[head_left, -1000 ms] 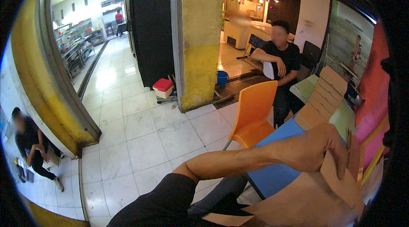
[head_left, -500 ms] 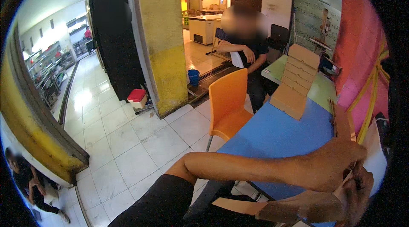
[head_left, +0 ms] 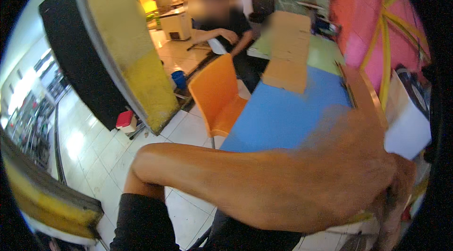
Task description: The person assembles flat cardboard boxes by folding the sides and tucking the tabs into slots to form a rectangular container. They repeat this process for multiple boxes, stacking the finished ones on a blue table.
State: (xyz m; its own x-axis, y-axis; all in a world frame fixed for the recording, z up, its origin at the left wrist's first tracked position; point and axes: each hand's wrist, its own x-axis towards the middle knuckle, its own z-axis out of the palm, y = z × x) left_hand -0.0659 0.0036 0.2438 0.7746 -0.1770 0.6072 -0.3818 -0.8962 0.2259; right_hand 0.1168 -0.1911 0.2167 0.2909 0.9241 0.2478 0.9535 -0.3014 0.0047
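My left arm stretches across the view from the lower left. My left hand (head_left: 349, 168) is smeared by motion above the near right part of the blue table (head_left: 273, 121), so its fingers cannot be made out. Beside it at the right rim is my right hand (head_left: 401, 185), dark and partly covered, its fingers hidden. Whether either hand holds anything does not show. Close beyond the left hand, brown cardboard sheets (head_left: 365, 98) stand along the table's right edge. Farther off on the table lies a row of overlapping brown cardboard boxes (head_left: 288, 48).
An orange chair (head_left: 214, 93) stands at the table's left side. Behind it sits a person in dark clothes (head_left: 240, 34), forearms folded. A blue bucket (head_left: 179, 80) and a red-lidded box (head_left: 126, 121) rest near the yellow pillar (head_left: 127, 48). A pink wall (head_left: 356, 24) borders the right.
The whole view has shifted, with the table and chair now farther left. My left hand has moved and blurred. The brown cardboard piece at both hands earlier is out of sight.
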